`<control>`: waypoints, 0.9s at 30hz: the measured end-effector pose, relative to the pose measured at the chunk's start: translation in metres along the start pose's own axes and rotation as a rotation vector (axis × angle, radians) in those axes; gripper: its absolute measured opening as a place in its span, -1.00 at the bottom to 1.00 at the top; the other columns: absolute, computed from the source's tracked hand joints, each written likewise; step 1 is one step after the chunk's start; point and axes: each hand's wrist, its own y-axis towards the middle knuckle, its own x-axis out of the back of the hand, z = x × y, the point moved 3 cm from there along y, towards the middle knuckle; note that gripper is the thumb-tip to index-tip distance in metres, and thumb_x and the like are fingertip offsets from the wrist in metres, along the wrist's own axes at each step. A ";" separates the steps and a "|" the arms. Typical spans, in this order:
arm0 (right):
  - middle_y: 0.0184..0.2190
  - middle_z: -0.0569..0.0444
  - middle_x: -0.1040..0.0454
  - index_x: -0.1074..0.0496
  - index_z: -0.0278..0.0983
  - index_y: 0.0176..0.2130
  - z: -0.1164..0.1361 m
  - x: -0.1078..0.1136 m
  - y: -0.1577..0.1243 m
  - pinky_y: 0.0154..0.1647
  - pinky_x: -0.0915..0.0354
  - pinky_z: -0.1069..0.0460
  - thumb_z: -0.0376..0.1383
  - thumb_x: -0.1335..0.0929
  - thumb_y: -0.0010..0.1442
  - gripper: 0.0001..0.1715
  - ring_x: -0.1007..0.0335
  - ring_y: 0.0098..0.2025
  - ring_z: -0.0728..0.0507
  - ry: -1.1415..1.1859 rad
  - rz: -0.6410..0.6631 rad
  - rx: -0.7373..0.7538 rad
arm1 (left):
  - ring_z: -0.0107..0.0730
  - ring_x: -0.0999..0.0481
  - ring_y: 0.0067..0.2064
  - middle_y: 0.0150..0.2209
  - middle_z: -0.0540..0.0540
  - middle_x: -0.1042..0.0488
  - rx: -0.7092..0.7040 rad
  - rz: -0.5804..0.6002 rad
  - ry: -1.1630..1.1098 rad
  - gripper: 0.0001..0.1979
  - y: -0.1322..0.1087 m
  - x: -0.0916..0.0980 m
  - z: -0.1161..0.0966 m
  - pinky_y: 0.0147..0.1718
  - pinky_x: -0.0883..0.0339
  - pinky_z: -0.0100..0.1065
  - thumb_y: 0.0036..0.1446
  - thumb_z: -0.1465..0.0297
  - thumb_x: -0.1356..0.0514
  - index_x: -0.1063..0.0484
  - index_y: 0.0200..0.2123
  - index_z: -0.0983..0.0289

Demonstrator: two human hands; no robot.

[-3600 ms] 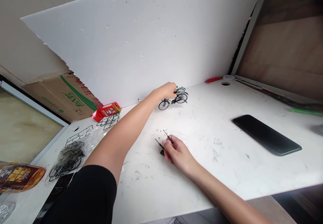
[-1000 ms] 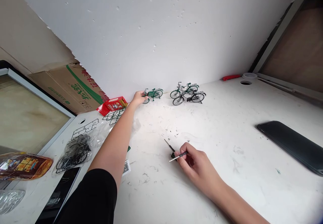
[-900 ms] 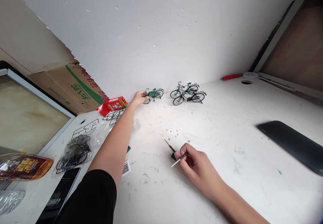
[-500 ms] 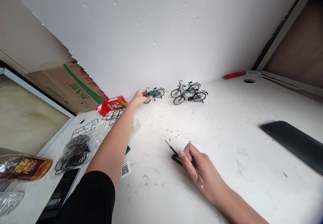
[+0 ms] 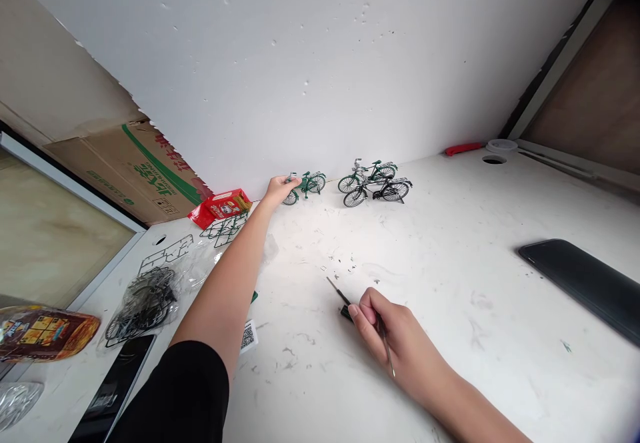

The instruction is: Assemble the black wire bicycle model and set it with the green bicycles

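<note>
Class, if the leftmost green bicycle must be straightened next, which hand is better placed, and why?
Left, most likely: the left hand is touching that green bicycle, while the right hand is well away from it and occupied with a slender tool.

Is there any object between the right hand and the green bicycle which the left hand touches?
Nothing tall is visible between the right hand and the green bicycle; only small scraps lie there on the white table.
</note>
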 end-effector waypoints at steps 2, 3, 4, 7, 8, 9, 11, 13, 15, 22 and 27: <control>-0.53 0.27 0.03 0.04 -0.15 -0.34 0.000 0.000 0.000 -0.47 0.16 0.01 -0.06 -0.20 0.54 -0.56 0.24 -0.48 -0.02 -0.008 -0.001 0.001 | -0.12 -0.62 -0.04 -0.19 0.17 -0.69 -0.002 -0.017 -0.015 -0.65 0.000 -0.001 0.000 -0.01 -0.40 -0.27 -0.06 0.17 -0.51 -0.69 -0.26 0.28; -0.53 0.27 0.03 0.04 -0.15 -0.34 0.000 0.000 0.000 -0.47 0.16 0.01 -0.07 -0.20 0.53 -0.56 0.24 -0.48 -0.02 -0.008 -0.001 0.000 | -0.11 -0.62 -0.03 -0.18 0.18 -0.69 -0.003 -0.023 -0.023 -0.66 0.001 -0.002 0.000 -0.01 -0.40 -0.27 -0.06 0.18 -0.51 -0.69 -0.27 0.28; -0.53 0.27 0.03 0.04 -0.15 -0.34 0.000 0.000 0.000 -0.47 0.16 0.01 -0.07 -0.20 0.53 -0.56 0.24 -0.48 -0.02 -0.008 0.000 -0.003 | -0.10 -0.63 -0.03 -0.18 0.18 -0.69 -0.004 -0.029 -0.030 -0.67 0.001 -0.003 0.000 0.00 -0.40 -0.26 -0.07 0.18 -0.51 -0.69 -0.28 0.28; -0.53 0.27 0.03 0.05 -0.15 -0.35 0.001 0.000 0.000 -0.46 0.16 0.01 -0.07 -0.20 0.53 -0.55 0.24 -0.47 -0.02 -0.003 0.006 -0.008 | -0.07 -0.63 -0.03 -0.18 0.20 -0.69 -0.008 -0.036 -0.044 -0.66 0.003 -0.006 0.002 0.01 -0.41 -0.23 -0.07 0.17 -0.51 -0.68 -0.29 0.28; -0.53 0.27 0.04 0.05 -0.15 -0.35 0.002 0.000 0.000 -0.46 0.16 0.02 -0.07 -0.21 0.52 -0.55 0.24 -0.47 -0.02 0.000 0.006 -0.009 | -0.07 -0.63 -0.04 -0.19 0.21 -0.69 -0.010 -0.036 -0.046 -0.65 0.003 -0.007 0.002 0.00 -0.42 -0.23 -0.07 0.16 -0.51 -0.68 -0.29 0.28; -0.53 0.27 0.04 0.05 -0.15 -0.35 0.002 0.000 0.000 -0.46 0.16 0.02 -0.08 -0.21 0.52 -0.56 0.24 -0.47 -0.02 0.002 0.007 -0.010 | -0.07 -0.63 -0.04 -0.20 0.21 -0.69 -0.009 -0.036 -0.047 -0.64 0.003 -0.008 0.003 0.00 -0.42 -0.23 -0.06 0.14 -0.50 -0.68 -0.30 0.29; -0.53 0.27 0.03 0.05 -0.15 -0.35 0.001 0.000 0.000 -0.47 0.16 0.02 -0.08 -0.21 0.52 -0.56 0.24 -0.48 -0.02 0.002 0.003 -0.005 | -0.07 -0.64 -0.07 -0.22 0.21 -0.68 -0.008 -0.037 -0.043 -0.62 0.004 -0.010 0.005 -0.03 -0.43 -0.23 -0.04 0.10 -0.48 -0.67 -0.31 0.29; -0.54 0.27 0.03 0.04 -0.15 -0.35 0.001 0.000 0.000 -0.47 0.16 0.03 -0.08 -0.21 0.52 -0.56 0.24 -0.48 -0.01 -0.004 -0.006 0.006 | -0.08 -0.64 -0.08 -0.25 0.19 -0.68 -0.010 -0.041 -0.036 -0.61 0.005 -0.012 0.006 -0.05 -0.43 -0.24 -0.02 0.09 -0.48 -0.66 -0.30 0.29; -0.54 0.27 0.01 0.05 -0.15 -0.35 0.002 -0.001 0.000 -0.48 0.16 0.03 -0.09 -0.21 0.51 -0.56 0.23 -0.49 -0.01 -0.009 -0.013 0.019 | -0.10 -0.63 -0.07 -0.24 0.18 -0.68 -0.016 -0.045 -0.030 -0.62 0.005 -0.013 0.007 -0.03 -0.43 -0.25 -0.02 0.10 -0.49 -0.67 -0.27 0.28; -0.56 0.28 0.02 0.04 -0.15 -0.36 0.002 -0.001 0.000 -0.49 0.16 0.03 -0.09 -0.21 0.50 -0.56 0.22 -0.50 -0.01 -0.032 -0.010 0.015 | -0.09 -0.64 -0.07 -0.17 0.21 -0.67 -0.048 0.039 0.047 -0.51 0.001 -0.008 0.006 0.01 -0.43 -0.18 -0.12 0.31 -0.55 -0.65 -0.07 0.30; -0.56 0.27 -0.02 0.01 -0.15 -0.36 0.000 0.000 0.001 -0.51 0.14 0.04 -0.07 -0.22 0.50 -0.56 0.19 -0.51 -0.01 -0.042 0.000 0.009 | -0.05 -0.63 0.02 -0.09 0.25 -0.67 -0.122 0.070 0.046 -0.59 0.003 -0.001 0.011 0.10 -0.42 -0.14 -0.15 0.41 -0.54 -0.62 -0.17 0.32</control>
